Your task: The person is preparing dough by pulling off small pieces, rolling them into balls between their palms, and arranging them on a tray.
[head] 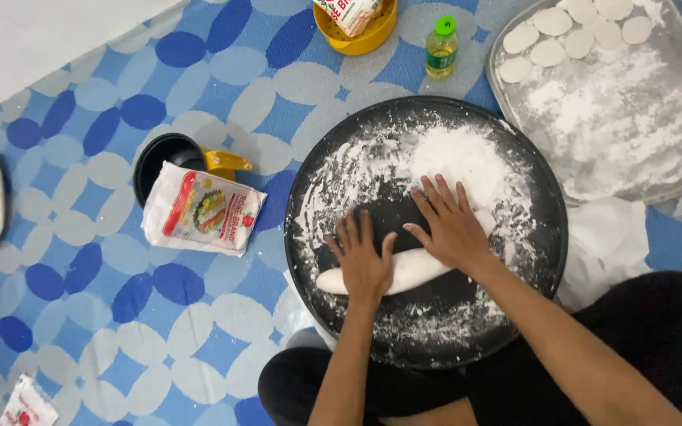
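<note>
Dough log [412, 270], white and tapering, lies across the near half of the round black tray [309, 197], and both hands rest on top of it. The left hand [362, 256] is flat and open, fingers spread, palm pressing the log's left part; the right hand [450, 225] is likewise open and flat, fingers pointing away from the body, covering the log's right part. Neither hand grips anything.

To roll it well, I judge the palms should stay flat and the pressure even, sliding outward from the log's middle toward its ends so the thickness evens out; the left end already looks thicker and blunter than the rest. Keeping the log on the tray's floured part should stop it sticking.

A heap of loose flour [459, 162] sits on the far side of the tray, just beyond the right fingertips. Right of the tray stands a floured metal pan [633, 134] holding flat dough discs [570, 35]. Left of the tray lie a printed packet [203, 209] and a black cup [169, 154]; beyond the tray stand a small bottle [441, 49] and a yellow bowl [357, 35].
</note>
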